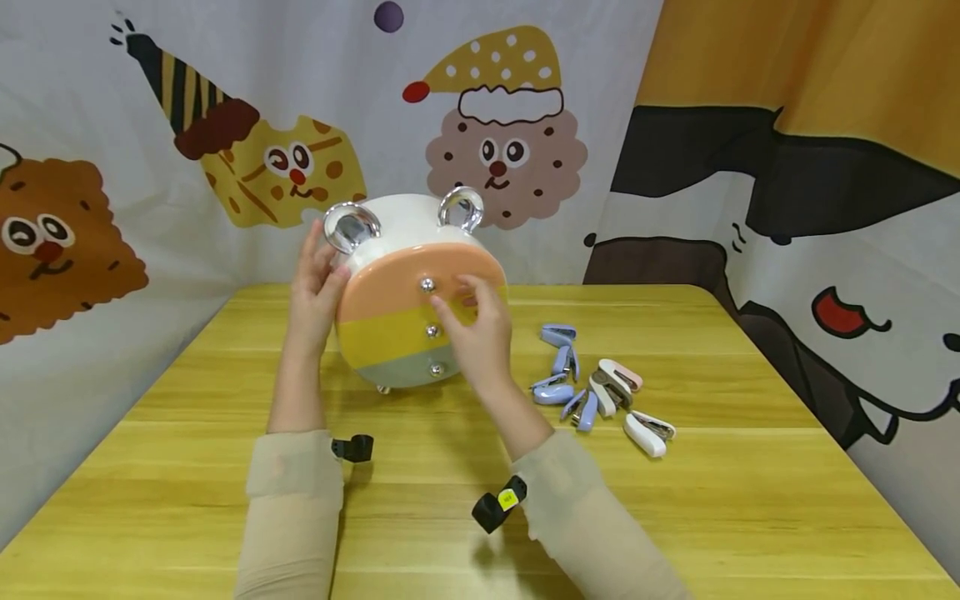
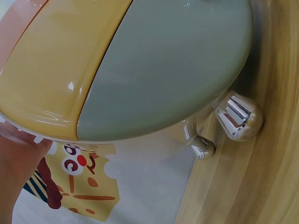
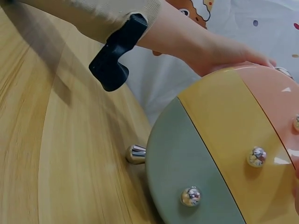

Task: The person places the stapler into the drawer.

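Note:
A round mini drawer cabinet [image 1: 390, 333] stands at the middle of the table, its rounded front split into orange, yellow and grey-green drawers. Each drawer has a small silver knob [image 1: 432, 331]; two chrome ring ears [image 1: 461, 208] top the white body. My left hand [image 1: 311, 287] grips the cabinet's left side, thumb by the front edge and fingers up near the left ear. In front of the orange drawer, my right hand [image 1: 483, 333] is spread, its thumb just below the top knob. Silver feet [image 2: 240, 116] show under the cabinet in the left wrist view.
Several mini staplers, blue ones [image 1: 551, 390] and white ones [image 1: 649, 433], lie in a loose group right of the cabinet on the wooden table [image 1: 420, 517]. A cartoon-print curtain [image 1: 300, 50] hangs behind the table's far edge.

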`<state>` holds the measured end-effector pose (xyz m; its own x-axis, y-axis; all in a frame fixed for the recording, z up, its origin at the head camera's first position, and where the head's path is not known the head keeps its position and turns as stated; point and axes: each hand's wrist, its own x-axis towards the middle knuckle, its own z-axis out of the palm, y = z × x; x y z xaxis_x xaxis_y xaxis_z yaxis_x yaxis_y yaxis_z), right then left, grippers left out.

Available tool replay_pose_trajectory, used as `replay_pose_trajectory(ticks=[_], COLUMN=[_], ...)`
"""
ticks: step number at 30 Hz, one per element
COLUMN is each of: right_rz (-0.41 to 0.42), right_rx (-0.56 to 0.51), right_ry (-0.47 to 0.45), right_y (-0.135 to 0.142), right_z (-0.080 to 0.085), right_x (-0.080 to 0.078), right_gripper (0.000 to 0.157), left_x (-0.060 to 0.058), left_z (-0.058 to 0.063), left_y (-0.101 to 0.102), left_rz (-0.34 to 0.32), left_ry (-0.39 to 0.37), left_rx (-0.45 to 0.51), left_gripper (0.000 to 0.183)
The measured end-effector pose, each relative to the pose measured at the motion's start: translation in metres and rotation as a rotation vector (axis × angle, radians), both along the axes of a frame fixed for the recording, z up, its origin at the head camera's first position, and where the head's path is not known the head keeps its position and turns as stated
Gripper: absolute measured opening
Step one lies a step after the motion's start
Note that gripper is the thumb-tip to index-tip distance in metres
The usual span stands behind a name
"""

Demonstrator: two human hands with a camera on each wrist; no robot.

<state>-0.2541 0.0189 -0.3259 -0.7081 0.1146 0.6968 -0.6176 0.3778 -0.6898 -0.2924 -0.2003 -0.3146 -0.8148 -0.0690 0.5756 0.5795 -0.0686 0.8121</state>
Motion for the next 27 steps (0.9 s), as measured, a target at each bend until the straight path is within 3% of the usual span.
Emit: replay_pose_trajectory(ticks=[12,19,27], right_rz=[0.008,0.053,0.053], right_rx=[0.016,-0.090,-0.168], right_ry=[0.033,-0.041,-0.042], right_y=[-0.017,-0.024,-0.027], right_z=[0.003,0.008,0.010], right_x=[-0.001,-0.002,-0.004], right_gripper=[0.034,0.031,0.023], left_x=[-0.002,-0.001,-0.001], left_z=[0.001,0.001,0.001], left_y=[0.000,0.002,0.004], left_rz=[-0.060,-0.084,-0.111], left_ry=[-0.009,-0.013,0.000], left_rx=[0.042,0.064,0.099], left_gripper=[0.066,0.067,0.067])
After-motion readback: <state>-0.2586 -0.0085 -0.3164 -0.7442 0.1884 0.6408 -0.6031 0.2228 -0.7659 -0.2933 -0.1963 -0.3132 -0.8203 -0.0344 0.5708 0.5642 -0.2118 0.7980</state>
